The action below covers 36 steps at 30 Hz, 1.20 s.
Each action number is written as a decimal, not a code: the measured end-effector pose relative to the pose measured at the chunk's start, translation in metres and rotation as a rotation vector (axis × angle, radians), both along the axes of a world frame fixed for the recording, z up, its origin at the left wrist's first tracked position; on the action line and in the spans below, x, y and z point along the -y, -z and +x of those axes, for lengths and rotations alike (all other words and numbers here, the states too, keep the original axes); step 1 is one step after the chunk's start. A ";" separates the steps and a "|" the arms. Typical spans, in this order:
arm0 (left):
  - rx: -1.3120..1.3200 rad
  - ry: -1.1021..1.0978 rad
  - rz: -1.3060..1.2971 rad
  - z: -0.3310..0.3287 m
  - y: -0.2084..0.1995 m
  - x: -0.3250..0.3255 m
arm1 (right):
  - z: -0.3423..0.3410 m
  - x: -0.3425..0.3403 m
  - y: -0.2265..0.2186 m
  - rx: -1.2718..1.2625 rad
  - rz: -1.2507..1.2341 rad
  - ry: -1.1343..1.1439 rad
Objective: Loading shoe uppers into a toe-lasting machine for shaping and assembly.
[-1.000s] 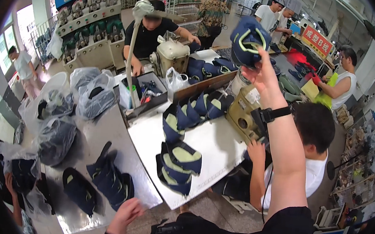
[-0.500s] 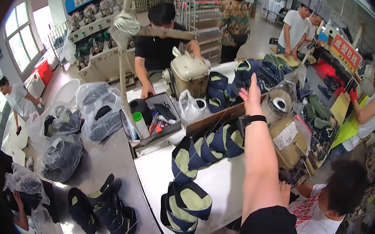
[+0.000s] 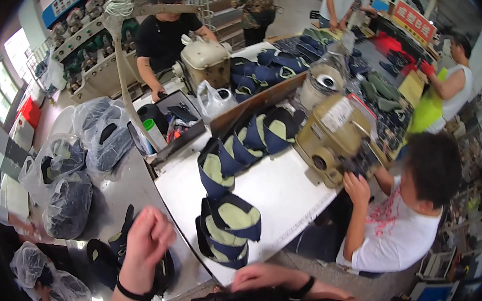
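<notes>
My left hand (image 3: 152, 237), with a dark band at the wrist, is raised over a cluster of dark shoe uppers (image 3: 104, 262) on the grey tabletop. Its fingers are curled into a loose fist, and nothing shows in it. Low in front of my body is my right hand (image 3: 267, 276), its fingers bent down and mostly hidden. Just beyond it, a stack of navy shoe uppers with pale green linings (image 3: 235, 219) stands on the white table (image 3: 283, 194). A row of similar uppers (image 3: 247, 142) runs behind that stack, along a wooden divider (image 3: 256, 103).
Plastic bags of dark items (image 3: 69, 204) lie at left. A box of tools (image 3: 181, 116) sits ahead, beside a beige machine (image 3: 206, 58). At right, a co-worker in white (image 3: 398, 221) works at a yellowish machine (image 3: 334, 136). Another person in black (image 3: 162, 34) is across the table.
My right arm, stretched far forward with an open hand, has drawn back to my body. My left hand has risen into view. The whole view has shifted.
</notes>
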<state>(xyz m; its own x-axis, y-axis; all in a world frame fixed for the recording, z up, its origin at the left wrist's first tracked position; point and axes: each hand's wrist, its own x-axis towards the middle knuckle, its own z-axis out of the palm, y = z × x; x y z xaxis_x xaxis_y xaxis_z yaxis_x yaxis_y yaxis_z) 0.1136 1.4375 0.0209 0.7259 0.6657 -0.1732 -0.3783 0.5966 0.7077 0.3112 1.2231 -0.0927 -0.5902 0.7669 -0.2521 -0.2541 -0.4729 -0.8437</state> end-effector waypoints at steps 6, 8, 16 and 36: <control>0.062 -0.017 0.017 -0.029 0.075 -0.061 | 0.012 0.268 -0.018 0.449 -0.323 1.049; 0.042 0.049 -0.025 -0.018 0.097 -0.077 | -0.011 0.383 -0.001 0.492 -0.382 1.275; 0.051 0.373 -0.092 0.021 0.125 -0.128 | -0.162 0.604 -0.033 1.197 -0.697 1.590; 0.164 1.310 0.450 -0.039 0.046 0.304 | -0.242 0.207 -0.077 0.396 0.010 1.762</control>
<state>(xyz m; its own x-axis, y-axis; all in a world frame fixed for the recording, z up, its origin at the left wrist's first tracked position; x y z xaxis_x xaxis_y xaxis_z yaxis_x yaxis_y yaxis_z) 0.0742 1.1334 -0.0248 0.8476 -0.5303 0.0185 0.1751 0.3124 0.9337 0.0693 1.0161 -0.0153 0.9195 0.3624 -0.1524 -0.2031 0.1058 -0.9734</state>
